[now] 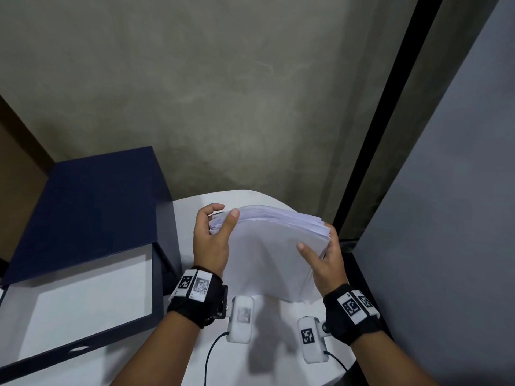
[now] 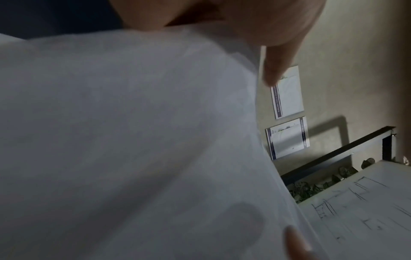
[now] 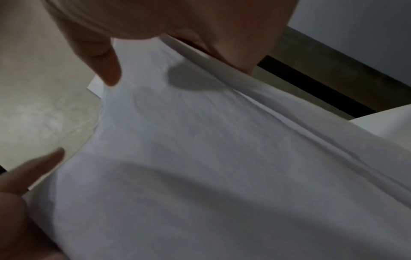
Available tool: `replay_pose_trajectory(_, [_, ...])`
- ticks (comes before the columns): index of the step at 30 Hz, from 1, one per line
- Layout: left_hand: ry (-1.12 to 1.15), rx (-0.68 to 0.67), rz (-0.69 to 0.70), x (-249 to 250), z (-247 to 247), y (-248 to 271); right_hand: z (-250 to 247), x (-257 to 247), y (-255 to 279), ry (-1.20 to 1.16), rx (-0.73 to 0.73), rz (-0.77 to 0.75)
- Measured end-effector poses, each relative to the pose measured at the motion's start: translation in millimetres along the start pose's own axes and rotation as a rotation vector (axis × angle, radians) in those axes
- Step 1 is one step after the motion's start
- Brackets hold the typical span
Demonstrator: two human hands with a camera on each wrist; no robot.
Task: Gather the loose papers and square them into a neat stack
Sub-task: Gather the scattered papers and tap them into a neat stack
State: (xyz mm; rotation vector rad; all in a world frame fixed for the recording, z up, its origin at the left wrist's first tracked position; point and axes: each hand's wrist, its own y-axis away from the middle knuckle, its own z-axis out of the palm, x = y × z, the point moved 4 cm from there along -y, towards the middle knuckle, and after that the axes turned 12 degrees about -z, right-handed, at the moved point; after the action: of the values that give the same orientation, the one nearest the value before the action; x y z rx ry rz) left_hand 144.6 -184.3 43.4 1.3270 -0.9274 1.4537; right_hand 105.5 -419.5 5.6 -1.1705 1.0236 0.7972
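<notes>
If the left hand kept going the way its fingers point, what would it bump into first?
Probably the grey wall. The left hand, gripping the paper stack, points away past the white table; depth is unclear.

The head view is dim and evenly lit, with straight edges bowed by the wide lens. Soft shadows fall on the white table [image 1: 267, 344] below the wrists. Both wrist views are dark, grainy and blurred.
</notes>
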Motion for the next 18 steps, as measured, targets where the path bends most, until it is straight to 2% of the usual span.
replay_pose_trajectory(3, [-0.023, 0.046, 0.016, -1, -3, -5, 2, -10, -3, 0.011, 0.085, -0.018])
replay_pose_trajectory(9, [-0.007, 0.025, 0.047, 1, -2, 0, 4, -19, -11, 0.042, 0.193, -0.009])
replay_pose_trajectory(14, [0.024, 0.048, 0.008, -4, -6, -7, 3, -21, -15, 0.107, 0.258, -0.009])
replay_pose_trajectory(18, [0.033, 0.009, 0.054, 3, -5, -3, 3, -25, -16, 0.114, 0.257, -0.037])
